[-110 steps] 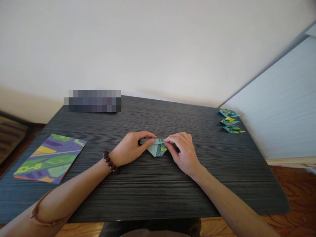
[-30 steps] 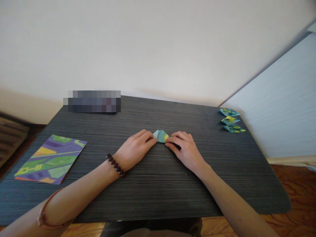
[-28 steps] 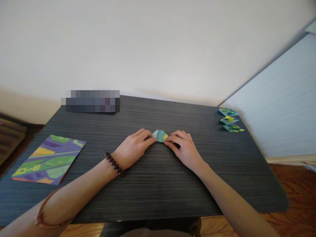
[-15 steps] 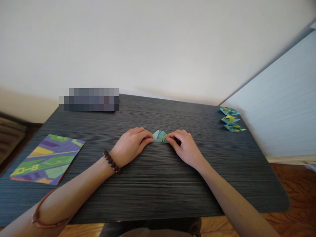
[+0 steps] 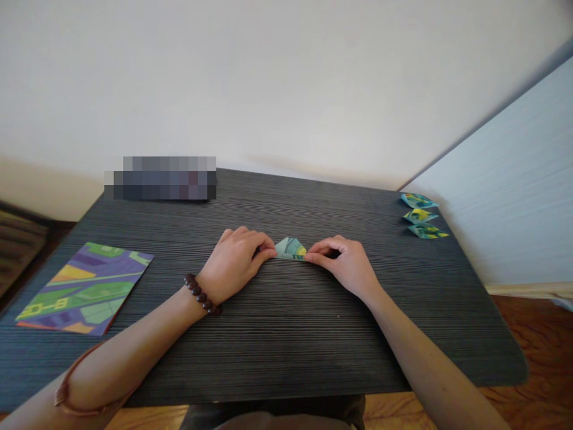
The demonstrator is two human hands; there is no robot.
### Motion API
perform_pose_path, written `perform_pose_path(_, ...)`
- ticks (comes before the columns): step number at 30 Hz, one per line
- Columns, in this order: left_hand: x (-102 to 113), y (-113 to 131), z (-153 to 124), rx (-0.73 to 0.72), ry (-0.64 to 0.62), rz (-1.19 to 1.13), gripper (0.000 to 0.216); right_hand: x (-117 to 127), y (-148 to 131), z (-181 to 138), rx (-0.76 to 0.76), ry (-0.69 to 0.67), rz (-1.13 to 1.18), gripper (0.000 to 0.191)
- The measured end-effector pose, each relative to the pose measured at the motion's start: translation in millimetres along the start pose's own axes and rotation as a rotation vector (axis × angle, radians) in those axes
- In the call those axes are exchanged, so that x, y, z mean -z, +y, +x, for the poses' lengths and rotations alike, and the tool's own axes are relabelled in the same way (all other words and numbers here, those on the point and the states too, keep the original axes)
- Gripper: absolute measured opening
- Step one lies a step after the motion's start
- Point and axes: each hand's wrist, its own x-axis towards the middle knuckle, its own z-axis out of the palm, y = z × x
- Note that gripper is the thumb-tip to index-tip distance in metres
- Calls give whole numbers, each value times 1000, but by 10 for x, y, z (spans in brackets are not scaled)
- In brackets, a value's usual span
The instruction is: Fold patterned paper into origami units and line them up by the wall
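Observation:
A small folded piece of teal and yellow patterned paper lies flat in the middle of the dark striped table. My left hand, with a brown bead bracelet at the wrist, pinches the paper's left end with curled fingers. My right hand pinches the right end between thumb and forefinger. Both hands press the paper down against the tabletop.
A stack of purple, green and yellow patterned sheets lies at the table's left. Three finished folded paper pieces sit in a row at the far right corner, beside a pale blue wall panel. A blurred dark object rests at the back left.
The paper was first held up with a point hanging down; it now lies flat with the fold toward me. My hands have slid apart along the fold to its two ends.

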Motion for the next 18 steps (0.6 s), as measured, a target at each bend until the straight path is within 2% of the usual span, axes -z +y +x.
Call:
perform_pose_path(9, -20, -23, 1, 16, 24, -88, 18, -42, -74, 8, 58, -18, -187, 16)
perform_pose_path(18, -36, -35, -17, 21, 53, -78, 21, -37, -95, 38, 41, -75, -204, 18)
